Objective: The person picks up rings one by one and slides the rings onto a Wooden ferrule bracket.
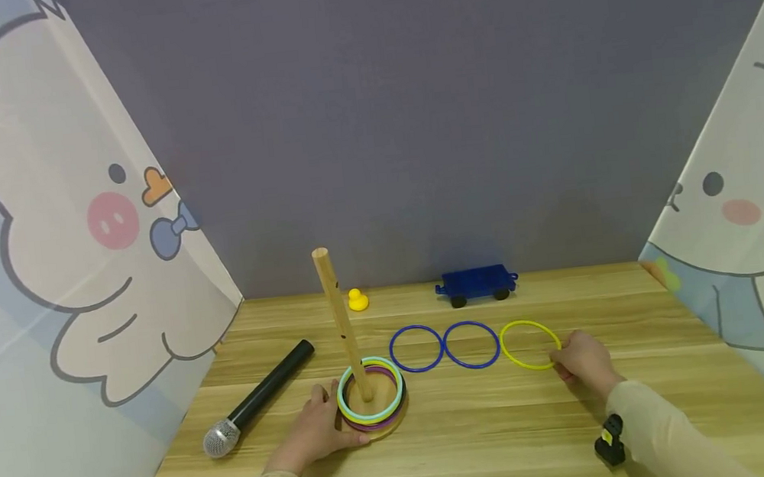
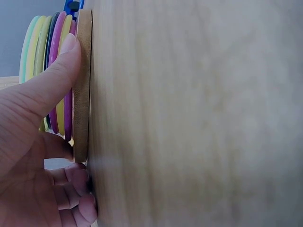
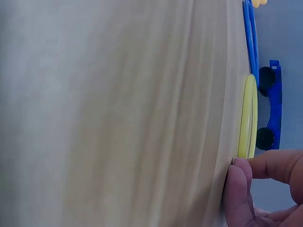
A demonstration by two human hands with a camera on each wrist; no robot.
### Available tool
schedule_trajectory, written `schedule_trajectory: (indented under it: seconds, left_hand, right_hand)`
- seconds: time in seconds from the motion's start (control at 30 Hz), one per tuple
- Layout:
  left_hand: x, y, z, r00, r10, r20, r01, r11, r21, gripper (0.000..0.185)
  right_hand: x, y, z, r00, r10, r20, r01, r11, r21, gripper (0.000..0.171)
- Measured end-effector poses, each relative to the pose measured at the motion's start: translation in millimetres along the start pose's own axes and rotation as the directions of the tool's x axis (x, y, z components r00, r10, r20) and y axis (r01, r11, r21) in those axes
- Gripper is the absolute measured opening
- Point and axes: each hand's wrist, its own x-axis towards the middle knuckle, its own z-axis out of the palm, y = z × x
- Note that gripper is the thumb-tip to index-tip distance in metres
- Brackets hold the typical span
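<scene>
My left hand [image 1: 312, 432] grips the round base [image 2: 83, 94] of a wooden ring-toss stand, thumb on the near side and fingers on the left. Its post [image 1: 340, 315] rises upright, and a stack of coloured rings [image 2: 53, 40] lies around its foot, a pale aqua ring [image 1: 340, 396] on top. At the right, my right hand [image 1: 586, 363] pinches the edge of a yellow ring [image 1: 528, 323], between thumb and fingertips. This ring lies on the table in line with two blue rings [image 1: 414, 327], the nearer one touching or almost touching it.
A black microphone [image 1: 268, 388] with a silver head lies left of the stand. Along the back of the wooden table [image 1: 478, 444] are a small yellow rubber duck [image 1: 358, 301] and a blue toy wagon [image 1: 477, 283]. A grey panel [image 1: 377, 116] stands behind, with cartoon-printed walls at both sides.
</scene>
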Motion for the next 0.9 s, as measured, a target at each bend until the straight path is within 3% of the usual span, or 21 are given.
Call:
schedule_trajectory:
  seconds: [0.23, 0.47, 0.67, 0.77, 0.9]
  left_hand:
    - [-0.8, 0.7, -0.4, 1.000, -0.007, 0.004, 0.007, 1.000, -0.017, 0.122]
    - [0.0, -1.7, 1.7, 1.000, 0.011, -0.004, -0.011, 1.000, -0.007, 0.122]
    - [0.3, -2.3, 2.3, 1.000, -0.001, -0.007, 0.001, 1.000, 0.005, 0.122]
    - [-0.2, -2.2, 1.9, 1.000, 0.000, -0.005, 0.000, 1.000, -0.001, 0.122]
    - [-1.0, -1.0, 0.4, 1.000, 0.002, -0.005, -0.003, 1.000, -0.005, 0.122]
  right_hand:
    - [-6, 1, -5, 1.000, 0.008, -0.008, -0.008, 0.999, -0.034, 0.029]
    - [-13, 0, -5, 0.996, 0.084, 0.022, -0.086, 0.994, 0.066, 0.017]
    - [-17, -1, -2, 0.995, 0.097, 0.034, -0.100, 0.987, 0.125, 0.012]
    - [-20, -1, 2, 0.992, 0.110, 0.067, -0.122, 0.967, 0.226, 0.011]
    - [-24, -3, 8, 0.988, 0.106, 0.113, -0.142, 0.917, 0.373, 0.011]
